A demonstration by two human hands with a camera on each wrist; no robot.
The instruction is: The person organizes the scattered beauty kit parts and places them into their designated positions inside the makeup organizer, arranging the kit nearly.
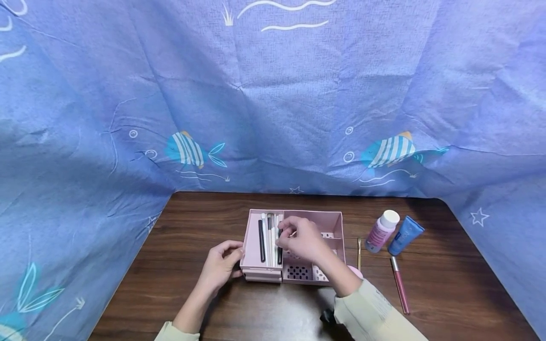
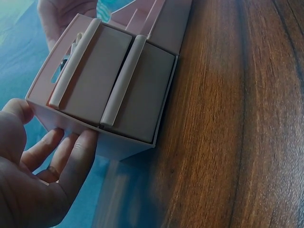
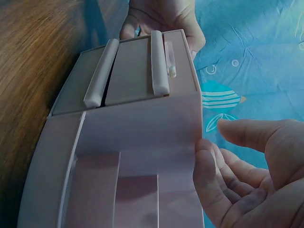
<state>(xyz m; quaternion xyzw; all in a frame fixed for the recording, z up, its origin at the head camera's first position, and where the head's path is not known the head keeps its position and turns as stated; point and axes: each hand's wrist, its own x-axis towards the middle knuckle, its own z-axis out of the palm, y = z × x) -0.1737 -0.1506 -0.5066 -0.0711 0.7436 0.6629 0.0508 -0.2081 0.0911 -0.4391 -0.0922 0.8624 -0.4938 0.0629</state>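
A pink makeup organizer point(image 1: 313, 215) stands on the table, with two drawers facing front under its left side. Several makeup brushes point(image 1: 268, 237), some white-handled and some black-handled, lie side by side in its upper left tray. My left hand point(image 1: 221, 265) grips the organizer's left side, thumb at the top edge and fingers against the wall, as the left wrist view shows. Over the tray's right part is my right hand point(image 1: 300, 237), its fingers loosely bent beside a black-handled brush point(image 1: 280, 253). In the right wrist view a gap separates the thumb point(image 3: 247, 133) from the fingertips, with nothing between them.
Right of the organizer lie a thin brush point(image 1: 359, 253), a pink bottle with a white cap point(image 1: 382, 230), a blue tube point(image 1: 405, 236) and a pink-handled brush point(image 1: 400, 284). A small dark object point(image 1: 327, 317) sits by the right sleeve. Blue fish-print cloth point(image 1: 273, 118) hangs behind the table.
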